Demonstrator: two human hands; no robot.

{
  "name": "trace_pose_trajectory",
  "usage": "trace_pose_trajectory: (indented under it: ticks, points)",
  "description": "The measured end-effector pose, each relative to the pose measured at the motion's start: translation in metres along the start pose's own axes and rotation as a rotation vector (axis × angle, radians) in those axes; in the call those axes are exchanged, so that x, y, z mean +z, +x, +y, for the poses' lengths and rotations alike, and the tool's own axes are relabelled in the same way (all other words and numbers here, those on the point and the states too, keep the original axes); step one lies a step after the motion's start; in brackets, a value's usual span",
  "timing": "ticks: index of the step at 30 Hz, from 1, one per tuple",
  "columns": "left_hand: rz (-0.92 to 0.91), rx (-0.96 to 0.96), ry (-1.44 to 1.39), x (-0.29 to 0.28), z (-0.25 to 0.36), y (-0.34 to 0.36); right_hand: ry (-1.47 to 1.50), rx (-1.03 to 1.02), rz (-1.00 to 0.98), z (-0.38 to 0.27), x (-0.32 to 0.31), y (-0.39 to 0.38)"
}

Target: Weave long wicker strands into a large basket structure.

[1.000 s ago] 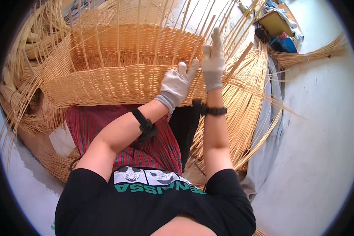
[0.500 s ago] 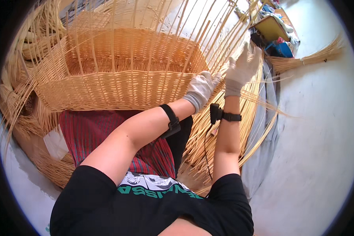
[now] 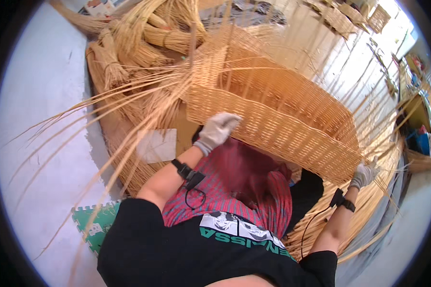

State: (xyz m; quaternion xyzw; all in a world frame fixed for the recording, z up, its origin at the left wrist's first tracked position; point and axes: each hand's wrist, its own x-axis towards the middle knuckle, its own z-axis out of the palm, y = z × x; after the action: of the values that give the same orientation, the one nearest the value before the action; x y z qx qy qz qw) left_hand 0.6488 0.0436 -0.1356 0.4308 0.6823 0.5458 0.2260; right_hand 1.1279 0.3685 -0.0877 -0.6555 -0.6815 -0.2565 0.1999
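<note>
A large rectangular wicker basket (image 3: 273,136) rests tilted over my lap, its right end lower than its left. Thin upright stakes, blurred by motion, rise from its rim. My left hand (image 3: 219,131), in a pale glove, grips the near wall toward the left end, fingers against the weave. At the right end, my gloved right hand (image 3: 365,174) is closed round the near corner; its fingertips are partly hidden. Long loose strands (image 3: 148,117) fan out from the basket's left end. A red striped cloth (image 3: 234,177) covers my lap beneath it.
Bundles of dried canes (image 3: 170,38) lie at the far left. More loose canes (image 3: 330,220) spread on the floor at my right. A green foam mat (image 3: 96,225) and a white sheet (image 3: 157,145) lie at left. Flat woven pieces (image 3: 340,20) sit at the far right.
My left hand has moved from the basket's right end to the left part of its near wall. My raised right hand has come down onto the right corner. The view has swung left.
</note>
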Motion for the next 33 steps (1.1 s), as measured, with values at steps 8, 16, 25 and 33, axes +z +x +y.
trace_pose_trajectory:
  ticks: [8, 16, 25, 33]
  points:
    - [0.722, 0.118, -0.313, -0.167, 0.017, 0.014, 1.182, -0.952, -0.349, -0.349, -0.158, -0.147]
    - [0.541, 0.421, -0.092, -0.13, 0.044, -0.024, 1.777, -1.516, -0.234, -0.43, -0.301, -0.178]
    - [0.09, 0.175, -0.145, -0.131, 0.09, 0.032, 1.446, -1.58, -0.558, -0.39, -0.294, -0.201]
    - [0.323, 0.337, -0.548, -0.151, 0.043, 0.033, 2.573, -0.027, -0.915, -0.352, -0.14, -0.091]
